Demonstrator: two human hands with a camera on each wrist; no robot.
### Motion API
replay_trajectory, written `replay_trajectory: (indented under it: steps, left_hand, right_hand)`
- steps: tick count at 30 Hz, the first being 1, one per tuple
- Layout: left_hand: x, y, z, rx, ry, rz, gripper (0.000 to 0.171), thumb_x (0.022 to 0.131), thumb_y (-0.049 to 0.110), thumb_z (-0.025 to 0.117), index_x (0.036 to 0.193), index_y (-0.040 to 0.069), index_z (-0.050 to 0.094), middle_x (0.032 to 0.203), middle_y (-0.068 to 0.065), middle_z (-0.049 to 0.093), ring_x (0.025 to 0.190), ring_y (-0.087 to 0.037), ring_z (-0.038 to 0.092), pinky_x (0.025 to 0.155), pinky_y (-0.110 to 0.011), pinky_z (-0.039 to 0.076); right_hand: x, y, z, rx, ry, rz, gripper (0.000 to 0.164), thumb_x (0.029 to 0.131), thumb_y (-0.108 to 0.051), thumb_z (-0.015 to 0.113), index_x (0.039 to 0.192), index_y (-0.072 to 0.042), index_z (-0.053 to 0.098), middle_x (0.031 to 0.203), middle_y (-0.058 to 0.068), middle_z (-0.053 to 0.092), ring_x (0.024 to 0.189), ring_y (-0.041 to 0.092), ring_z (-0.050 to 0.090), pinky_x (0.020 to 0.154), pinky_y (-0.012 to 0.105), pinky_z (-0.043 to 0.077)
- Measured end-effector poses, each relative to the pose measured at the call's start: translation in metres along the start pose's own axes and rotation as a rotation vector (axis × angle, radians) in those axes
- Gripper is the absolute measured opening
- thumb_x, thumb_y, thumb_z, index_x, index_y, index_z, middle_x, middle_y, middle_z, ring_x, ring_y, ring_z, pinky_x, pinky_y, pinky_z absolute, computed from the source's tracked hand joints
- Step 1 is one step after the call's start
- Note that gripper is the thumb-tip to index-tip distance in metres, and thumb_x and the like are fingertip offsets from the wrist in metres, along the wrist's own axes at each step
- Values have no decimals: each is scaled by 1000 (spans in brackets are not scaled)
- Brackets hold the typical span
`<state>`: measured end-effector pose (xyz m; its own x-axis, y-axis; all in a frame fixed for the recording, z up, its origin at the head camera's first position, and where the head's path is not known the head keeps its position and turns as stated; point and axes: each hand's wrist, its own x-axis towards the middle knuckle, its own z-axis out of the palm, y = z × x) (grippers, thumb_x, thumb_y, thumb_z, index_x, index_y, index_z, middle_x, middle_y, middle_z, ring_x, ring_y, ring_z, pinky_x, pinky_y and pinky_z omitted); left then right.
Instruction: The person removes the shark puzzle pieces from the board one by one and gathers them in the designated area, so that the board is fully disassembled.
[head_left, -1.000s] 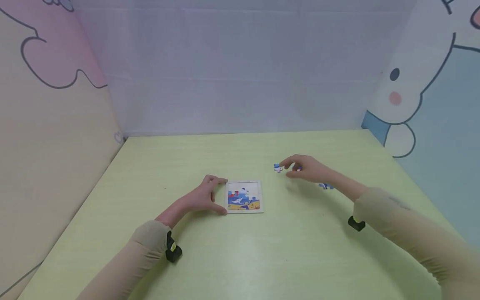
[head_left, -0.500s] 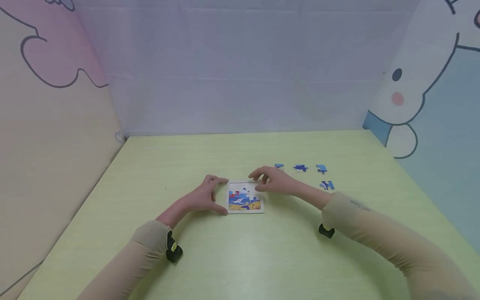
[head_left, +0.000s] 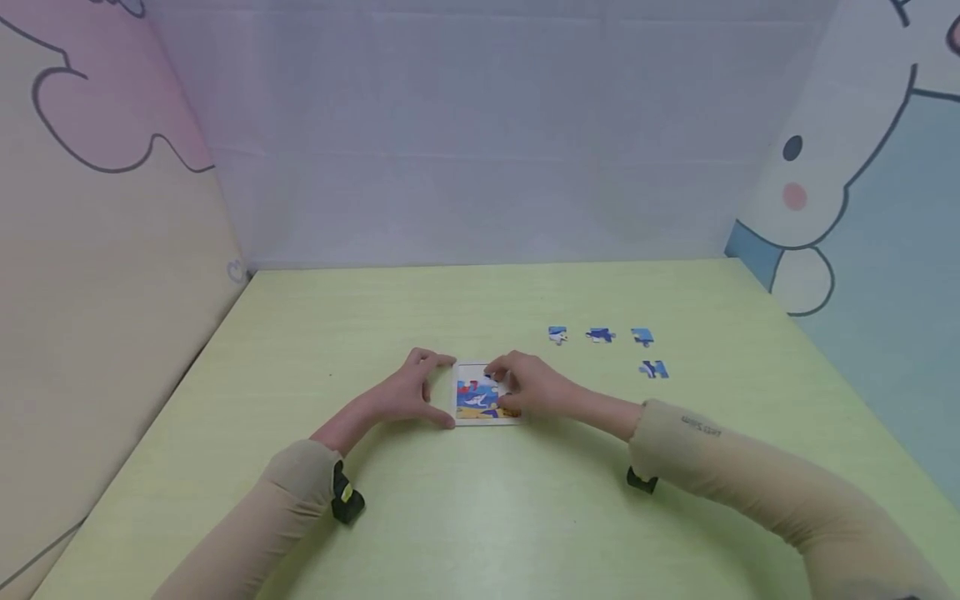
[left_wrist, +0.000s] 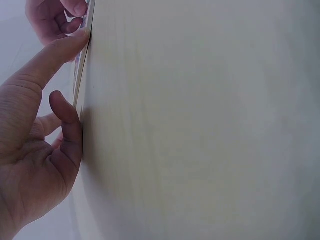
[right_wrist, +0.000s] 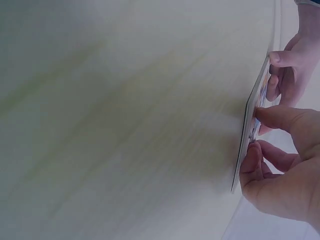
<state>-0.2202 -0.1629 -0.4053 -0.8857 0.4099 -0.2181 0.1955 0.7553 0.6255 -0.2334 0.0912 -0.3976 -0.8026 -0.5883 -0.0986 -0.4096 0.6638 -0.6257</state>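
A small white-framed jigsaw puzzle point(head_left: 474, 402) with a sea picture lies flat on the table, partly filled. At its left side, the thumb and a finger of my left hand point(head_left: 405, 390) hold the frame by the two left corners. My right hand point(head_left: 542, 386) is over the puzzle's right half, thumb and fingertips touching its surface. In the right wrist view the fingertips point(right_wrist: 252, 150) of that hand rest on the puzzle beside the thumb. Whether a piece sits between them is hidden. Along the puzzle's upper part, a pale strip of bare tray shows.
Several loose jigsaw pieces lie to the right: a blue and white piece point(head_left: 557, 335), a dark blue piece point(head_left: 600, 335), a light blue piece point(head_left: 642, 337) and a purple-blue piece point(head_left: 653, 369). Behind the table point(head_left: 360, 317) rises a pale wall point(head_left: 480, 142).
My right hand has moved left and nearer, from beside the loose pieces onto the puzzle, uncovering those pieces. My left hand stays at the frame's corners.
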Motion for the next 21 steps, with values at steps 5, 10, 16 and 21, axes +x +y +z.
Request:
replay_trajectory:
  steps: [5,10,16,21]
  left_hand:
    - [0,1,-1,-21,0,0,98,71,38,89,151,19,36,143,-11,29,78,-16,47,68,-26,40]
    - [0,1,-2,-29,0,0,97,71,37,89,151,19,37,143,-12,29,78,-16,47,67,-26,40]
    - [-1,1,-2,-23,0,3,97,71,38,89,151,18,37,142,-12,29,78,-16,47,68,-26,40]
    - [0,2,-2,-18,-3,3,98,71,38,88,151,19,36,142,-12,30,78,-16,47,68,-26,40]
  right_hand:
    - [0,-4,-2,-1,-25,15,48,87,-13,74,133,-8,59,116,6,61,95,16,52,85,29,46]
    - [1,-6,-2,3,-15,13,45,87,-13,74,129,-10,60,116,5,61,97,16,53,88,31,47]
    - [3,-7,-3,-17,-10,13,45,86,-12,75,128,-9,61,115,6,63,98,17,55,89,32,48]
    - [4,-6,-5,-28,-10,-11,44,85,-10,75,128,-7,64,111,6,64,95,15,55,86,29,48]
